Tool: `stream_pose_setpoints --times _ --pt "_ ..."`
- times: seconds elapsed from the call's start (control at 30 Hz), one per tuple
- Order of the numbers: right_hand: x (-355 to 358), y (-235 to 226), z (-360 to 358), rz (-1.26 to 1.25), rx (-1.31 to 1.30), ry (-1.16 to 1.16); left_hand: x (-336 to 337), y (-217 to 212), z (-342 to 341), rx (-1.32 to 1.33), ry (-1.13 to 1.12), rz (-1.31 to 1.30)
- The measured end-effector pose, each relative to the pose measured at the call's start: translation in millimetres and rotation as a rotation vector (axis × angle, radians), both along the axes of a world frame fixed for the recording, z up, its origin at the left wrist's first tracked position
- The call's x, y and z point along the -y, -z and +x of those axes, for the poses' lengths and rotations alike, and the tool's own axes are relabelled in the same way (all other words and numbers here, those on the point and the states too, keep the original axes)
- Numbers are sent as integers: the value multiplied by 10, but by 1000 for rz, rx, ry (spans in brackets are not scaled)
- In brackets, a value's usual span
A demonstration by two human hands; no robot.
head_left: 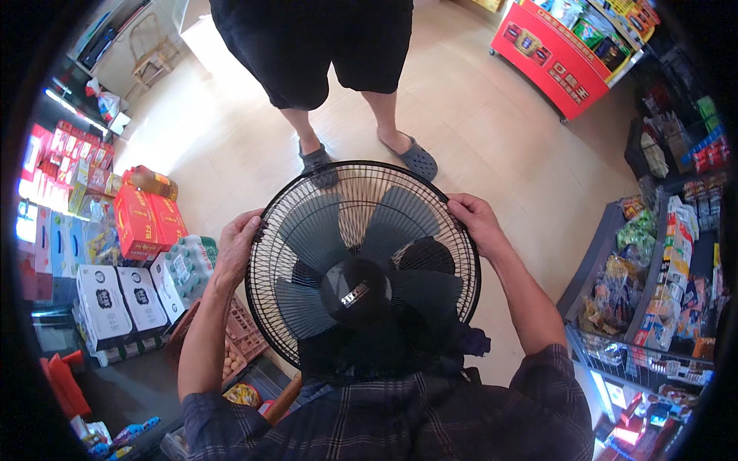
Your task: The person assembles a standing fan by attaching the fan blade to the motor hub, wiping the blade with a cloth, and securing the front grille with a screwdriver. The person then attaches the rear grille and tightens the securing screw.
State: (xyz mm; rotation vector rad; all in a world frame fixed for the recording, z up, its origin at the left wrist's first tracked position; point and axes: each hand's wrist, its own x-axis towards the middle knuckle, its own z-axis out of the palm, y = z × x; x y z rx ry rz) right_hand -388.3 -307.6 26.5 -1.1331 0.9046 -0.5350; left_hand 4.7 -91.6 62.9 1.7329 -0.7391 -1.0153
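A black electric fan [307,230] with a round wire guard and dark blades faces up right in front of my body. My left hand [240,242] grips the left side of the guard's rim, thumb on top. On the opposite side, my right hand [475,219] holds the rim, with its thumb along the upper edge. The fingers of both hands are partly hidden behind the guard. A dark hub cap [355,293] covers the middle of the blades. The fan's lower part is in shadow against my plaid shirt, and its stand cannot be made out.
Beyond the fan, a person in black shorts [315,46] and dark clogs [419,159] stands on the tiled floor [530,161]. Stacked cartons [104,303] and red boxes [142,223] are at left. Racks of packaged snacks [623,284] line the right, below a red wheeled display stand [550,61].
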Motion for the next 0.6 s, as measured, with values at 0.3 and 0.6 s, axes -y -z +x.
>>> stream_pose_setpoints --times 0.3,0.6 --pt "-106 120 -44 -278 -77 48 -47 128 -92 16 -84 -122" --pt "-68 83 18 -65 9 36 -43 156 -90 95 -94 -102"
